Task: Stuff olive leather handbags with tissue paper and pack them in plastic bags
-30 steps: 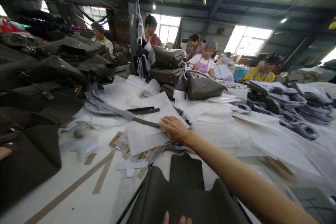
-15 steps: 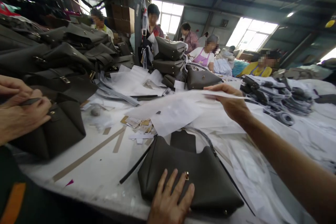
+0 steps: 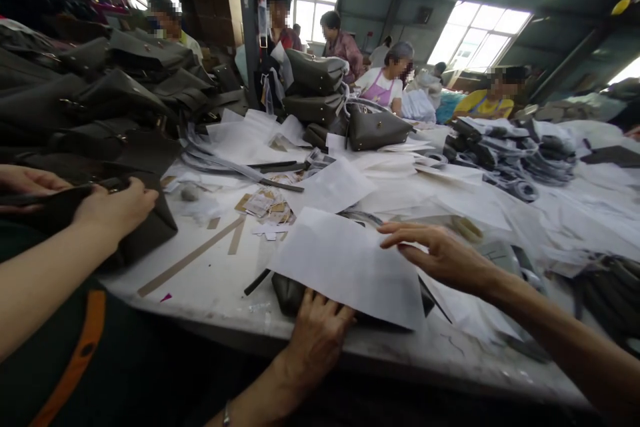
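A dark grey-green handbag (image 3: 287, 295) lies on the worktable before me, mostly hidden under a sheet of white paper (image 3: 345, 260). My left hand (image 3: 320, 327) rests flat on the bag's front, its fingertips tucked beneath the sheet's lower edge. At the paper's upper right corner, my right hand (image 3: 425, 247) hovers with fingers stretched out and apart; whether a fingertip touches the sheet is unclear. From under the paper, a dark strap end (image 3: 257, 282) sticks out to the left.
At the left, a co-worker's hands (image 3: 113, 207) handle another dark bag (image 3: 155, 223). Piled bags (image 3: 120, 90) stand behind them. Paper scraps and tags (image 3: 265, 205), loose white sheets (image 3: 340, 183) and wrapped straps (image 3: 515, 153) cover the table beyond. Several people work farther back.
The white sheet has come down from the raised right hand onto the bag. My right hand has opened and lowered. The co-worker's hands have shifted right, and the view has tilted down.
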A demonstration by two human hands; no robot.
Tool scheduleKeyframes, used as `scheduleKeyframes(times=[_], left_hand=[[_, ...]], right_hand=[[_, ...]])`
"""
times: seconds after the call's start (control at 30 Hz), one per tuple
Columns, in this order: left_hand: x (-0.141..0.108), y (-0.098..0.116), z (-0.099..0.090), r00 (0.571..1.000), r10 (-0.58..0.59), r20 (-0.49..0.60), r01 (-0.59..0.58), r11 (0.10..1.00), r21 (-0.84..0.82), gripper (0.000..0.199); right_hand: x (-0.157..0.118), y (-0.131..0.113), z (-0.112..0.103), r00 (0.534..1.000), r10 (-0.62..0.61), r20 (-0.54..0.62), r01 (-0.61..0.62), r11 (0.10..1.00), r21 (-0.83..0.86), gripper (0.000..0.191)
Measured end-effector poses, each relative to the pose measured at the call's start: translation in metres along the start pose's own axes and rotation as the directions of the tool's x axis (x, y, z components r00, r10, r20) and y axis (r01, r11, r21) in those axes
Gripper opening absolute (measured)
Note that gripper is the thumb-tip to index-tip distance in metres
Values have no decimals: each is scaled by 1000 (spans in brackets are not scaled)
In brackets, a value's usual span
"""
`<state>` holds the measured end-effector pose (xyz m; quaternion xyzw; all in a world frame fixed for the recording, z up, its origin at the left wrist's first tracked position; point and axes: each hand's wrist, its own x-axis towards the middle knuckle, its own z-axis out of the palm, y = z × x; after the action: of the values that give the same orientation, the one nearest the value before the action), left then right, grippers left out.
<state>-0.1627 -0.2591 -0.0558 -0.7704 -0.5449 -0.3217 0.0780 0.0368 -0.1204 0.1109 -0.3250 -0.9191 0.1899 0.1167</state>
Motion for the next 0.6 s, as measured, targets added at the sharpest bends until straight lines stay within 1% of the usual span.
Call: scheduleKeyframes(times=[0.03,0.07,0.1,0.13,0.17,0.2,0.27,0.33,0.4,0.43,0.47,0.53,0.6], left_hand=[[0,0,-1,1000,2,2,-2,1000,-1,39],[1,1,-3,1000,5,5,-5,1000,-8,38],[1,1,-4,1000,12,12,-12,1000,-18,38],[1,1,-6,1000,22,22,-21,999,-26,39],[1,0,-7,999,33,41,-32,999,-30,40],[1,0,-8,997,45,64,-43,999,-33,40],[1,-2,-10,993,63,97,-60,997,-40,37],[-1,-5,-11,993,74,96,-69,996,-56,30],[-2,-7,-11,993,95,67,-91,994,-59,30],[-2,-9,-12,993,111,48,-108,993,-50,32],[-3,-10,-12,991,128,27,-127,991,-36,35],[-3,-12,-12,988,155,-3,-155,988,-13,38],[-4,-13,-12,987,161,-12,-161,987,1,40]], right_hand=[[3,-15,7,1000,-1,24,1,1000,29,34],[6,-28,18,996,-26,86,22,999,40,49],[8,-38,33,982,-53,181,48,998,35,72],[8,-44,49,958,-73,278,71,997,16,92],[8,-46,65,933,-77,352,87,996,-14,103],[7,-44,79,916,-73,394,97,994,-41,105],[5,-35,97,911,-83,404,116,992,-58,96],[4,-25,99,913,-141,383,154,988,-3,81],[7,-19,87,903,-207,376,189,978,84,60],[8,-17,79,907,-214,362,186,976,109,49],[9,-17,70,922,-195,336,167,980,108,40],[9,-19,55,954,-125,271,120,992,36,35],[4,-24,47,974,-98,204,114,991,-67,40]])
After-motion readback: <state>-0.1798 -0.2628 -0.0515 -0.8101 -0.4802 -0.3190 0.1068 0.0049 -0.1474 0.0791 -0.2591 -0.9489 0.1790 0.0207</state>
